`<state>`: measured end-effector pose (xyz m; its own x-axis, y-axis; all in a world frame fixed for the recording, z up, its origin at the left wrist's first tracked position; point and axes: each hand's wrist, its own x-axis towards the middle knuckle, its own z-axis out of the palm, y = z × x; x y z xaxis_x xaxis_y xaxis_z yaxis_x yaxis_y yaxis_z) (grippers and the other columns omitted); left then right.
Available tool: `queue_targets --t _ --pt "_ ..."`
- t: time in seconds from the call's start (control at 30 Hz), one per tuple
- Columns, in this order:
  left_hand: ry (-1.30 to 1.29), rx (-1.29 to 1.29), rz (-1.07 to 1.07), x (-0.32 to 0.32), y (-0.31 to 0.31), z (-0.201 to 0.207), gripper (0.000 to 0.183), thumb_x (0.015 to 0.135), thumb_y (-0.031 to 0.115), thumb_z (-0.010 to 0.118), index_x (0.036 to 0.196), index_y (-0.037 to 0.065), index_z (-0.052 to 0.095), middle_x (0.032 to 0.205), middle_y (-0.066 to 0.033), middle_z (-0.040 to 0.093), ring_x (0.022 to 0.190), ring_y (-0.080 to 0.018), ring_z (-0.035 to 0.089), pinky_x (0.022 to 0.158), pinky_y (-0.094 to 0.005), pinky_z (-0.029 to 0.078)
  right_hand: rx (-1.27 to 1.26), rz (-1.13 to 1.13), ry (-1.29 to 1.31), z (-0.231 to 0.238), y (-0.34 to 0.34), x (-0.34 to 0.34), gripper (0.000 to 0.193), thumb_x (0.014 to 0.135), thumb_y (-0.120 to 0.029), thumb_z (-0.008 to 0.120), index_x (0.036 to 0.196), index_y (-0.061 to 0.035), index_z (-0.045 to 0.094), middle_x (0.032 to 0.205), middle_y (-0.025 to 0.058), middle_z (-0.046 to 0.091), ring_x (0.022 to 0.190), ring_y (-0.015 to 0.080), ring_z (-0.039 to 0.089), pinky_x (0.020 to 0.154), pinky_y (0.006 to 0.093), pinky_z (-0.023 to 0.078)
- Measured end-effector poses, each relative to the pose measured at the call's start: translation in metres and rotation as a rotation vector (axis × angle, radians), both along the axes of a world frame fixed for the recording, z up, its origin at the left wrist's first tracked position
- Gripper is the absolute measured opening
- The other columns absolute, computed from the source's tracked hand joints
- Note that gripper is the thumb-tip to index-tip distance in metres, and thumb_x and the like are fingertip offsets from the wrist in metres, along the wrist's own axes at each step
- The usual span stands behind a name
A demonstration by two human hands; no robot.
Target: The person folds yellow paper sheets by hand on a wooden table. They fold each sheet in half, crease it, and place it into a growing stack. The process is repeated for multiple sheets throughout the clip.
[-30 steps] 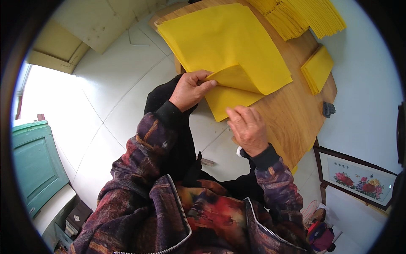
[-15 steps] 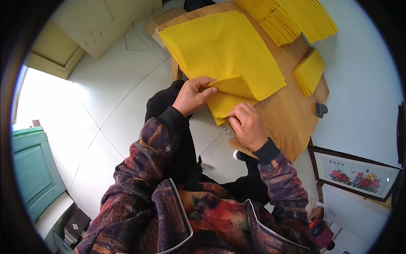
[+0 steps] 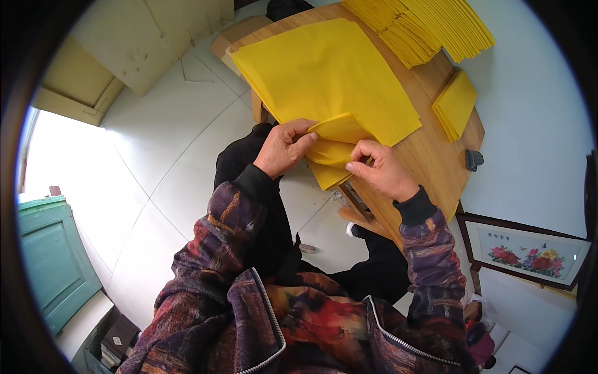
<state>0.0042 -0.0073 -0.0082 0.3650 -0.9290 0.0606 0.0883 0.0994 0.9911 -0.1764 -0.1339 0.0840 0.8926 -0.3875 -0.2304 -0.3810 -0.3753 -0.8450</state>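
A stack of thin yellow fabric sheets lies on the wooden table, its near corner jutting past the table edge. My left hand pinches the folded-back near edge of the top sheet between thumb and fingers. Close by on the right, my right hand has its thumb and index finger pinched on the edge of another yellow layer, lifted off the sheets beneath. How many layers each hand holds is hidden in the folds.
Thick bundles of folded yellow fabric fill the table's far right, with a smaller folded pile nearer. A small dark grey object sits by the right edge. A framed flower picture leans at right; a green cabinet door stands left.
My right hand has moved up and right from the near corner, raising a layer's edge. My left hand stays nearly in place, still pinching the folded-back edge.
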Motion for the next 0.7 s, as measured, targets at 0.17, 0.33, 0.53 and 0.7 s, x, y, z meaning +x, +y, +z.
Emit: queue_targets --t 0.17,0.33,0.53,0.7 --pt "-0.078 0.008 0.005 0.001 0.0 0.002 0.023 0.092 0.013 0.056 0.105 -0.005 0.063 0.091 -0.0082 0.065 0.086 -0.0145 0.06 0.08 -0.0274 0.048 -0.06 0.041 0.008 0.013 -0.007 0.006 0.016 0.083 -0.009 0.066 0.077 0.0006 0.054 0.071 0.0057 0.055 0.067 0.0133 0.051 0.062 0.028 0.044" --pt "-0.02 0.019 -0.006 0.001 0.001 0.007 0.025 0.093 0.015 0.057 0.105 -0.005 0.062 0.092 -0.0096 0.065 0.087 -0.0159 0.06 0.082 -0.0281 0.048 -0.125 0.013 0.027 0.023 -0.004 0.011 0.014 0.084 -0.008 0.065 0.079 -0.0001 0.054 0.071 0.0027 0.053 0.066 0.0112 0.049 0.061 0.0267 0.042" --pt "0.084 -0.026 -0.021 -0.004 0.003 0.01 0.03 0.086 0.015 0.07 0.107 -0.005 0.063 0.094 -0.0099 0.067 0.094 -0.0171 0.061 0.088 -0.0285 0.047 -0.507 -0.097 -0.138 0.026 -0.005 0.027 0.012 0.083 -0.007 0.065 0.083 0.0007 0.056 0.074 0.0119 0.058 0.065 0.0226 0.057 0.059 0.0322 0.045" --pt "-0.046 0.032 0.054 -0.004 -0.002 0.002 0.023 0.087 0.006 0.066 0.108 -0.003 0.064 0.094 -0.0071 0.068 0.088 -0.0132 0.062 0.083 -0.0254 0.049 -0.873 -0.208 -0.33 0.017 0.009 0.024 0.013 0.078 -0.007 0.068 0.087 -0.004 0.058 0.082 0.0115 0.058 0.075 0.031 0.058 0.064 0.0392 0.048"
